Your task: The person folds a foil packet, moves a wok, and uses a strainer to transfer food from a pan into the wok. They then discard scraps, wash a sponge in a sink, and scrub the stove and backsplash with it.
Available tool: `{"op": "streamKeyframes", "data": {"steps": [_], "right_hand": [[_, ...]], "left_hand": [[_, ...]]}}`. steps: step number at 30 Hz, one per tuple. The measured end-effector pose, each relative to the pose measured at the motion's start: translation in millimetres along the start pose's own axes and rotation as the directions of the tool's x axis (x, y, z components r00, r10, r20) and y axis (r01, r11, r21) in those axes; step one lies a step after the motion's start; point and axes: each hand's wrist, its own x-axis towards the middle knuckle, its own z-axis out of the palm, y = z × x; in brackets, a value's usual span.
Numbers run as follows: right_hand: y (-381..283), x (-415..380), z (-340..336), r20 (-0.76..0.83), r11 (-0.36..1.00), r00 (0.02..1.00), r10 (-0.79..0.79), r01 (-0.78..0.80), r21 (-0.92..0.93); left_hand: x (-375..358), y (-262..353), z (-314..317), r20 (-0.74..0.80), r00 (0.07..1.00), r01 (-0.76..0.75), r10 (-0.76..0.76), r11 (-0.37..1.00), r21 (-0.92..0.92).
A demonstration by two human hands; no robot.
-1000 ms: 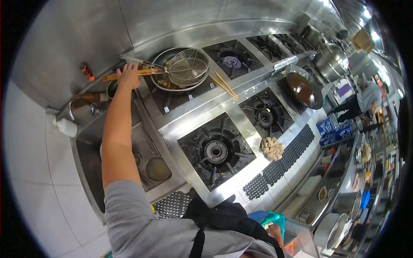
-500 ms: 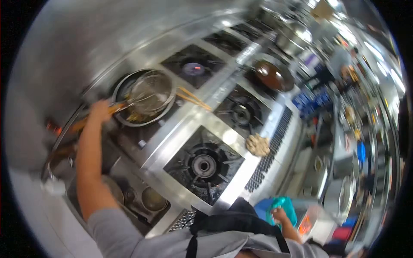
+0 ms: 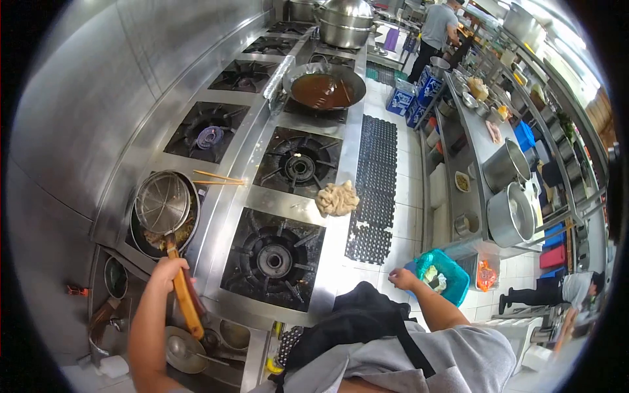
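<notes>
My left hand (image 3: 170, 271) is closed around the wooden handle (image 3: 188, 304) of a round wire-mesh strainer (image 3: 162, 202). The strainer lies over the mouth of a dark wok (image 3: 191, 232) at the left end of the stove, with cooked food (image 3: 157, 241) showing under its edge. A reddish handle, blurred, runs beside the wooden one. Wooden chopsticks (image 3: 219, 179) rest on the steel to the right of the wok. My right hand (image 3: 403, 280) hangs low with curled fingers, nothing visible in them, beside a bin lined with a teal bag (image 3: 457, 262).
A crumpled beige cloth (image 3: 337, 198) lies at the stove's edge near the front burner (image 3: 274, 261). Further back sit a wok of brown liquid (image 3: 322, 90) and a steamer pot (image 3: 342, 29). A black floor mat (image 3: 377, 183) runs alongside. Two people stand farther off.
The view has swung to the right and steadied. My left hand still grips the strainer, its handle now pointing toward me. My right hand shows left of the bin instead of over it.
</notes>
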Motion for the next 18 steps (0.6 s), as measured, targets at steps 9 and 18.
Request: {"op": "streamKeyframes", "data": {"steps": [9,18], "right_hand": [[126,4,12,0.164,0.992,0.983,0.087,-0.1,0.075],[192,130,-65,0.335,0.968,0.931,0.143,-0.203,0.149]], "left_hand": [[9,-38,76,0.204,0.946,0.048,0.25,0.516,-0.855],[-32,-34,138,-0.123,0.98,-0.198,0.156,0.776,-0.598]]}}
